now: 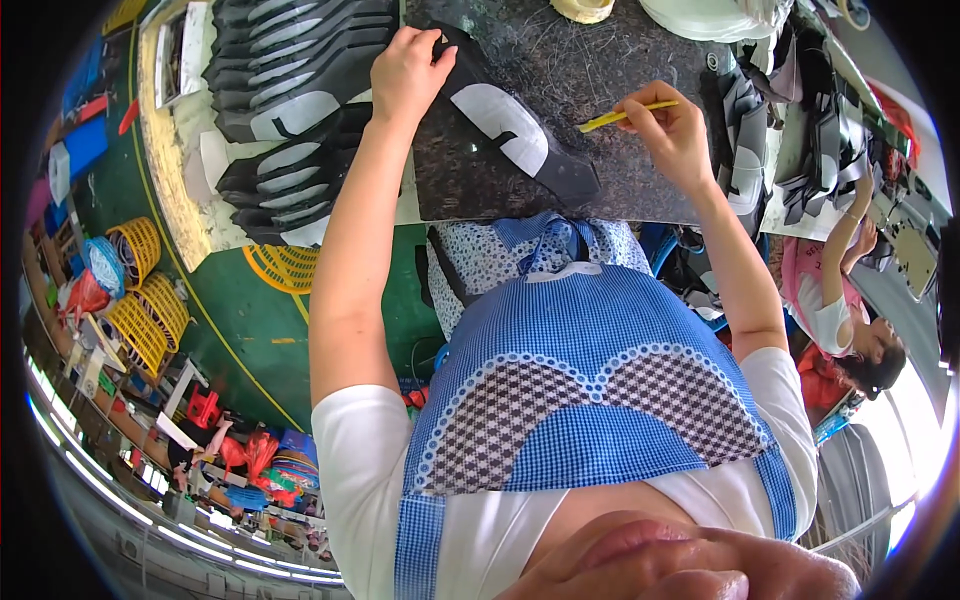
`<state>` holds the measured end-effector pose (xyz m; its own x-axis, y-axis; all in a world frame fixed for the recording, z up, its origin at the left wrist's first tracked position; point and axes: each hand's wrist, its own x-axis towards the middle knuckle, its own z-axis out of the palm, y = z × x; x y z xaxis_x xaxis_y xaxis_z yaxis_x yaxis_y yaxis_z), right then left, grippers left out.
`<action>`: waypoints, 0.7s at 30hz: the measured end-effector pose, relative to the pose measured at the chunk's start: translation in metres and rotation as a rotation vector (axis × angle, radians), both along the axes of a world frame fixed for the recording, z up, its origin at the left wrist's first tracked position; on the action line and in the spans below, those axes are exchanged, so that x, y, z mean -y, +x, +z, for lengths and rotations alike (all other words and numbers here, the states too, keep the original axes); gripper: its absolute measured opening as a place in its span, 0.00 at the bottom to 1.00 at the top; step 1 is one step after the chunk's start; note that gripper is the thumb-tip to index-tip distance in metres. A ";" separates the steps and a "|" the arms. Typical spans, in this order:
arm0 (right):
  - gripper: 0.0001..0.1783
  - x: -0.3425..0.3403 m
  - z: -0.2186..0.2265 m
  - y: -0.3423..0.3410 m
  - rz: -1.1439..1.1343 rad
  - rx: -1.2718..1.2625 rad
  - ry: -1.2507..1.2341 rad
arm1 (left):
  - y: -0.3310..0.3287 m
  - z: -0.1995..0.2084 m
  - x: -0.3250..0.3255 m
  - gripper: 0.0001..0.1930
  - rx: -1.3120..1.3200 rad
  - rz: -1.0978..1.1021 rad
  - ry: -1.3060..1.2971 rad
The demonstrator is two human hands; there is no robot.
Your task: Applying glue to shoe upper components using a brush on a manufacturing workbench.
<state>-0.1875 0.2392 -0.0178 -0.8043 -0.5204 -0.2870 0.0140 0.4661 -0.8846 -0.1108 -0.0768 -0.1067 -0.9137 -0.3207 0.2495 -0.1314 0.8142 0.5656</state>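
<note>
A black cut piece that looks like a shoe upper panel (570, 175), with a pale grey curved inset, lies aslant on the dark scuffed work board (640, 200). My left hand (408, 75) is closed at its far left end, thumb and fingers pinching the edge. To the right of the piece, my right hand (672, 130) grips a slim yellow stick-like tool (605, 120) between thumb and fingers. The tool's pale tip points left, above the board and apart from the inset; its exact kind is unclear.
Overlapping rows of similar black and grey panels (290, 110) lie left of the board. More panels (745, 140) hang at the right. A pale container (583, 8) and a white bundle (715, 15) stand at the far edge. A co-worker (835, 290) sits to the right.
</note>
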 end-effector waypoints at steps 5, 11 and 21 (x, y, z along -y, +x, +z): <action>0.11 0.020 0.013 -0.005 0.061 0.003 -0.041 | -0.010 0.002 0.016 0.09 0.062 -0.211 -0.251; 0.12 0.025 0.014 -0.002 0.135 0.104 -0.031 | -0.024 0.000 0.029 0.05 0.093 -0.400 -0.396; 0.14 0.125 -0.021 0.000 0.353 -0.375 -0.024 | -0.022 -0.009 0.035 0.07 0.036 0.170 0.110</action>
<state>-0.1874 0.1144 -0.0385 -0.6237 -0.7817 0.0029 -0.4608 0.3646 -0.8092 -0.1333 -0.1122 -0.1158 -0.8520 -0.4943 0.1724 -0.2830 0.7120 0.6426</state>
